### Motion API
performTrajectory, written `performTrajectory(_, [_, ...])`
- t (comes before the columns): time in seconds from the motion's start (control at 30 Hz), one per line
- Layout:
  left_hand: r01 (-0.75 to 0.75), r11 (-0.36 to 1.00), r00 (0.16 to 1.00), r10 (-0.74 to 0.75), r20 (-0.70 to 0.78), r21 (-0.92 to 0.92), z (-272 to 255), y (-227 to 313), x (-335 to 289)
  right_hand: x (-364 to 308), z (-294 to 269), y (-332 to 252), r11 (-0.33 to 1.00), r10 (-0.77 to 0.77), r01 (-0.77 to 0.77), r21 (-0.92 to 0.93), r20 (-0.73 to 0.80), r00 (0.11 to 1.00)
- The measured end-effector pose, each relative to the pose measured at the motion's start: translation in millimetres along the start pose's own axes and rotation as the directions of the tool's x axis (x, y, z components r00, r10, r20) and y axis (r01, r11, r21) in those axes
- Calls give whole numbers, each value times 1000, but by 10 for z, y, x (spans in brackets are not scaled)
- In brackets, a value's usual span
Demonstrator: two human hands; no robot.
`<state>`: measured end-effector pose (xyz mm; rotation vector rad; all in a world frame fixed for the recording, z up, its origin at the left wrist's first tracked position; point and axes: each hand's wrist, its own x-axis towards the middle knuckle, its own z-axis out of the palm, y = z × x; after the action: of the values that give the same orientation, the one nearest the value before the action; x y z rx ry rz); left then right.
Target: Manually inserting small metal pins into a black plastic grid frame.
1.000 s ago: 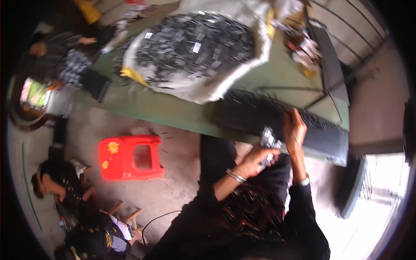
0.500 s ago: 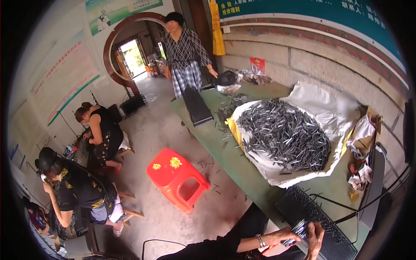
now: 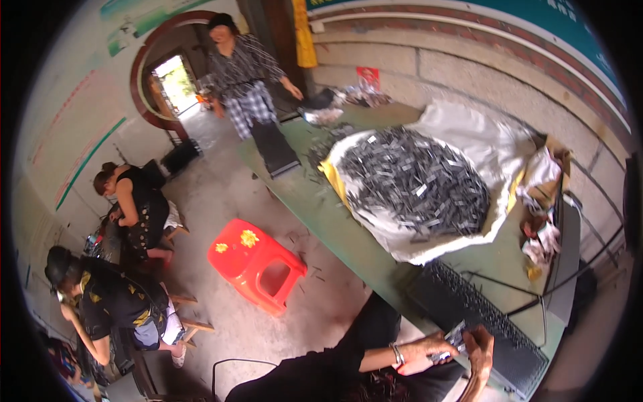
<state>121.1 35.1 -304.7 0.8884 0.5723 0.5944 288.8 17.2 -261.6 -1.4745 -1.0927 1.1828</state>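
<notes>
My left hand (image 3: 427,350), a bracelet at its wrist, is closed around a small bunch of thin dark strips (image 3: 455,337) with shiny edges. Right beside it is my right hand (image 3: 479,350), its fingers curled in at the bunch's end; what they pinch is blurred. Both hands are over my lap at the table's near edge. Just beyond them lies a long black tray (image 3: 462,315) with a dotted surface. Behind the tray, a large heap of similar dark strips (image 3: 415,184) rests on an opened white sack (image 3: 429,251).
A green table (image 3: 321,231) stretches away from me; a black flat box (image 3: 274,151) lies at its far left edge. A red plastic stool (image 3: 258,261) stands on the floor to the left. One person (image 3: 244,74) stands beyond the table; others sit at left. Cables cross the right side.
The whole view has shifted, so the table, sack and stool appear further left and higher. My hands remain together at the bunch, which looks turned and narrower now.
</notes>
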Motion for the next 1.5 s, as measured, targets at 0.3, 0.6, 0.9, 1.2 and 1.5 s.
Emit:
performTrajectory(0.3, [199,910,972,-232,-48,-363,-26,152,75,76,94,-344,994,-21,22,-108,16,1000])
performTrajectory(0.6, [252,951,955,-275,-115,-181,40,174,106,142,25,-196,971,-234,198,-135,-356,905])
performTrajectory(0.9, [273,895,946,-317,-71,-354,20,-24,85,482,119,157,825,-510,267,-498,-455,730])
performTrajectory(1.2, [264,848,944,-324,-56,-460,-6,-26,91,547,121,177,736,-598,293,-610,-384,704])
performTrajectory(1.5, [262,905,951,-302,-72,-336,41,-6,77,514,135,70,564,-613,210,-799,-234,755])
